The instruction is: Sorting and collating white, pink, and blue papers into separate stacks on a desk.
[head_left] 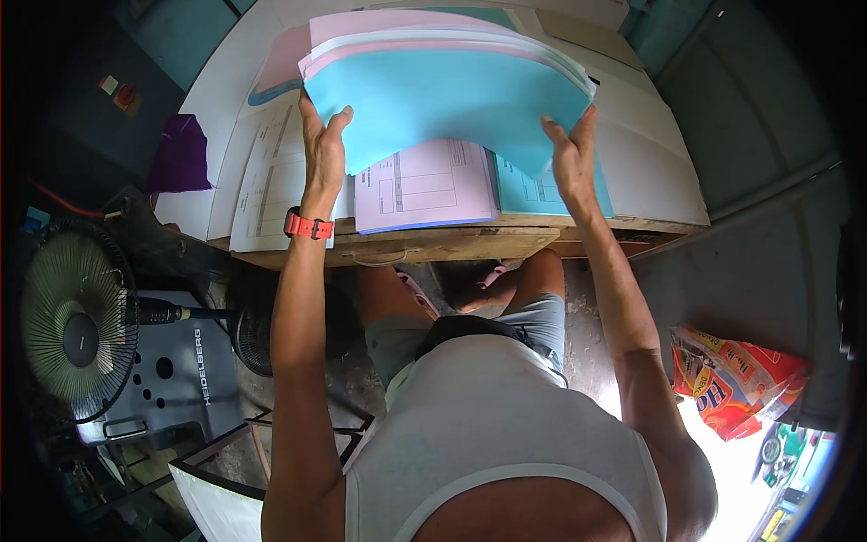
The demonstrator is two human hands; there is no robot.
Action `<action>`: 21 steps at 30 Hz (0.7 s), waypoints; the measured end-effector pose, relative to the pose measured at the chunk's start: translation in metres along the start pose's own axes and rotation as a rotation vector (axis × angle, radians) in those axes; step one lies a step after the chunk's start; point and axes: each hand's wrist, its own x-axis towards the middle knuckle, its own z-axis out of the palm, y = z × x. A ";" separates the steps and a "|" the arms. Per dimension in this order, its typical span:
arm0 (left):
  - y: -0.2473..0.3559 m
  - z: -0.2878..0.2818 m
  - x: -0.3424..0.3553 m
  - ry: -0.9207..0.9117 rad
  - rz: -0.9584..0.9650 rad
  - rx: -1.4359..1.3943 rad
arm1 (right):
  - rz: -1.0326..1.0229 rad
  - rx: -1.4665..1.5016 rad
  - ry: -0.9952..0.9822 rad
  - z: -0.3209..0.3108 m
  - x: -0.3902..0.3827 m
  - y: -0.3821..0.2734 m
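A thick stack of paper sheets [442, 99], with blue on the near face and white and pink layers behind, is held up and bowed above the table. My left hand [323, 149] grips its left edge, thumb on the blue face. On the opposite edge my right hand [572, 158] is closed the same way. Below the stack lie a pile of pink printed forms [429, 185], blue-green printed forms [533, 188] and white printed forms [275, 181]. The raised stack hides part of these piles.
The white tabletop [646, 144] has a wooden drawer [442, 246] at its front edge. A purple cloth [181, 155] hangs at the left corner. A standing fan [79, 325] is at the left, a red plastic bag [731, 379] at the right. Grey cabinets [741, 117] flank the right side.
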 end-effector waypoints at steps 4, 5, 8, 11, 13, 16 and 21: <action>-0.020 0.002 0.013 0.033 0.016 0.154 | -0.071 -0.116 0.095 0.005 0.025 0.011; -0.019 0.004 0.019 0.027 0.026 0.134 | -0.056 -0.112 0.056 0.004 0.034 0.010; -0.014 -0.002 0.024 0.024 0.037 0.027 | -0.142 -0.007 0.108 0.000 0.040 0.005; -0.011 -0.004 0.012 0.033 0.049 -0.103 | -0.077 -0.009 0.021 -0.007 0.027 -0.006; -0.037 -0.009 0.001 0.073 -0.023 0.051 | -0.010 0.059 0.002 0.002 0.014 0.029; -0.035 0.009 0.006 0.082 0.029 0.187 | -0.004 -0.067 0.033 0.008 0.013 0.042; -0.025 -0.003 0.038 0.115 0.205 0.418 | -0.195 -0.190 0.043 0.010 0.042 0.022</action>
